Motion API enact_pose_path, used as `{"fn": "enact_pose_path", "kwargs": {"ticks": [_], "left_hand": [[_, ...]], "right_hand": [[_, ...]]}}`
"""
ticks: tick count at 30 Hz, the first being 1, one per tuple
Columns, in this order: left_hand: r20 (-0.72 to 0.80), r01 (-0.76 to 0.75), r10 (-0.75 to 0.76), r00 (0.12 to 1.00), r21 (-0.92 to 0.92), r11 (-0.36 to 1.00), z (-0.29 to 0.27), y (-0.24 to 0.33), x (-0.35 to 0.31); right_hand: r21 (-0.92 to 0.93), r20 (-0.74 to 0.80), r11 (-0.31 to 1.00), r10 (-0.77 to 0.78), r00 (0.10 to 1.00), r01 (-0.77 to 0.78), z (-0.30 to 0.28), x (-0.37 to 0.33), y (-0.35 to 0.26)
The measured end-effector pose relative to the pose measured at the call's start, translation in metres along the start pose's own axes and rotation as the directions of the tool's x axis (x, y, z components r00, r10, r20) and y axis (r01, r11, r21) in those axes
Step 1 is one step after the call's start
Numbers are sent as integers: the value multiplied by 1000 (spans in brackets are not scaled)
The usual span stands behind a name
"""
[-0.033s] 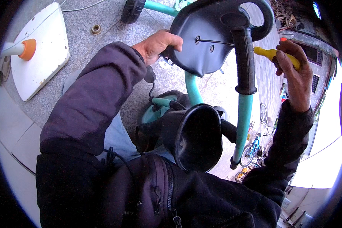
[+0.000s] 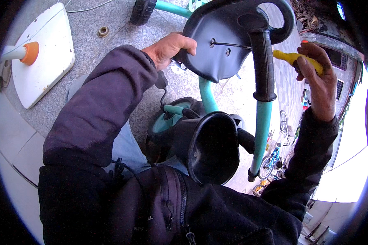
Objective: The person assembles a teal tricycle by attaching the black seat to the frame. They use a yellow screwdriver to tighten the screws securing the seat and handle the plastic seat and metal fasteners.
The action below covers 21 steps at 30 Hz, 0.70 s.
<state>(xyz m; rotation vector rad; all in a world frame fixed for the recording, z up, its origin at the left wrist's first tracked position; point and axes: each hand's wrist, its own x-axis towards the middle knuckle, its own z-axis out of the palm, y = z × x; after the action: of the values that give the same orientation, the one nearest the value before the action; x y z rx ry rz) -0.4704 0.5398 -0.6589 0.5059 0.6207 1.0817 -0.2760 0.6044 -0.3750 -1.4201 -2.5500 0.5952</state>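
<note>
A child's tricycle with a black plastic seat [image 2: 229, 36] and teal frame tubes [image 2: 208, 94] is tipped in front of me. My left hand [image 2: 169, 49] grips the seat's left edge, thumb on top. My right hand [image 2: 318, 79] is closed around the yellow handle of a screwdriver [image 2: 292, 57]. Its thin shaft passes behind the black handlebar grip [image 2: 263, 61] and reaches a fastener hole [image 2: 212, 43] in the seat. A second fastener hole [image 2: 227, 52] lies just beside it. The contact inside the first hole is too small to make out.
Near my lap are a black bucket-shaped part [image 2: 214, 149] and a teal-hubbed wheel [image 2: 161, 120]. Another black wheel [image 2: 142, 11] is at the top. A white board [image 2: 45, 53] with an orange collar stands left; a small ring [image 2: 104, 31] lies on the floor. Bicycles [image 2: 270, 163] stand right.
</note>
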Motion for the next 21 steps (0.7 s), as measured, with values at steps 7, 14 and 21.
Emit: {"fn": "enact_pose_path", "kwargs": {"ticks": [7,14,21], "left_hand": [[-3,-22,22,1000,-14,1000,-1,-1,-1],[-5,-19,18,1000,-29,999,-1,-1,0],[6,-21,21,1000,-15,1000,-2,0,-2]], "right_hand": [[-71,-125,970,224,967,-234,9,0,-12],[-185,-190,982,3,982,-39,11,2,-4],[18,-181,1000,12,983,-9,14,5,-4]]}}
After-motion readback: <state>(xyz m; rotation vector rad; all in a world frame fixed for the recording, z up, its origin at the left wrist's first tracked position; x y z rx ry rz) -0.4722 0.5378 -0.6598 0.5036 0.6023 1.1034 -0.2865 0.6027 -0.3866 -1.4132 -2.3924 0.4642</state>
